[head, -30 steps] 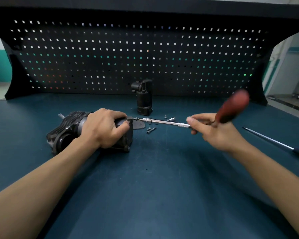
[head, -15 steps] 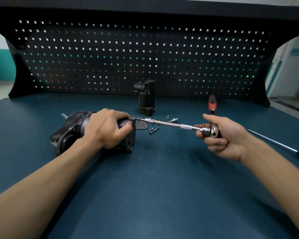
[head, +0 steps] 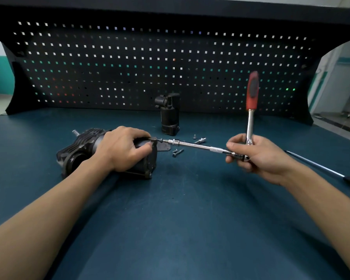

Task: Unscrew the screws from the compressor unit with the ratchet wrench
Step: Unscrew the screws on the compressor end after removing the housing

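The dark blue worktop (head: pixel 180 219) carries everything, with a black pegboard (head: pixel 129 67) behind it. The compressor unit (head: pixel 83 148) lies on its side left of centre. It is a finned black metal body that looks heavy and rigid enough to sit firm, though its rounded barrel could roll under torque. The left hand (head: pixel 121 148) lies over the barrel near the end plate, fingers and thumb wrapped round it, pressing it down. That seems the right place to hold it, close to the screw being worked and clear of the fins.

The ratchet wrench (head: pixel 250 122) stands nearly upright, its red grip (head: pixel 252 89) at the top. The right hand (head: pixel 259 156) does not hold that grip. Its fingers are clasped low round the steel shaft and the ratchet head. From the head a long extension bar (head: pixel 198 146) runs left to the screw (head: pixel 160 140) at the top corner of the end plate. The bar is polished steel, stiff but probably slippery, and a knurled band near the hand gives the fingertips some purchase. Because it is so long, any sideways push could tip the bit off the screw head. A hold close to the head, as here, probably suits spinning out a screw that already turns. A tight one would want the red grip for leverage.

Loose screws (head: pixel 177 152) lie on the worktop just beyond the bar, small and easy to scatter. A black canister (head: pixel 169 116) stands behind them, and a yellow-handled screwdriver (head: pixel 319 166) lies well to the right.
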Motion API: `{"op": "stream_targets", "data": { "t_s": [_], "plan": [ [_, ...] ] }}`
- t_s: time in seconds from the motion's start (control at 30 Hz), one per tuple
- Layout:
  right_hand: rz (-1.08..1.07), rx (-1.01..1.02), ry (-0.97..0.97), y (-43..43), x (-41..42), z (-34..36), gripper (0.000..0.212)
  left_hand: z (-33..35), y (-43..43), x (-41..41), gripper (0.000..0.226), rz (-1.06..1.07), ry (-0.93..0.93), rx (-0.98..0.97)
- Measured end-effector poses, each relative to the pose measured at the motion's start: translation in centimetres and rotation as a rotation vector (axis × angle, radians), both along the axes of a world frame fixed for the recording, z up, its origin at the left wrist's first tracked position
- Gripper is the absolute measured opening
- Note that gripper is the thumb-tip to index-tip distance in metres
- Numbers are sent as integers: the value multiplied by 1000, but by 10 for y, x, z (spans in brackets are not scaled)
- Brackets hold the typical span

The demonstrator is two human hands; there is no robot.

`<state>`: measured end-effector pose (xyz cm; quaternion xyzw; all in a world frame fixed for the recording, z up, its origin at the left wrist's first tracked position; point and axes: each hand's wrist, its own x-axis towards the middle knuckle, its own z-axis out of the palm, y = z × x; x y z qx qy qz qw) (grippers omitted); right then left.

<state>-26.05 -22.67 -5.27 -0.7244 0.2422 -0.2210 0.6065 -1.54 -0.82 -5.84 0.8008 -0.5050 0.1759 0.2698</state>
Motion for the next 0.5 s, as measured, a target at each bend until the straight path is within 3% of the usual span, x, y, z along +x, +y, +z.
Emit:
{"op": "stream_targets", "data": {
  "t_s": [0.33, 0.4, 0.5],
  "plan": [
    [-8, -1005, -221, -1, 0, -3, 16, -1, -1, 4, 73, 29, 20, 106],
    [-16, -1103, -234, -3, 1, -3, 14, -1, 0, 4, 71, 35, 13, 84],
    [-26, -1058, -238, -3, 1, -2, 14, 0, 0, 2, 70, 38, -19, 46]
  ]
}}
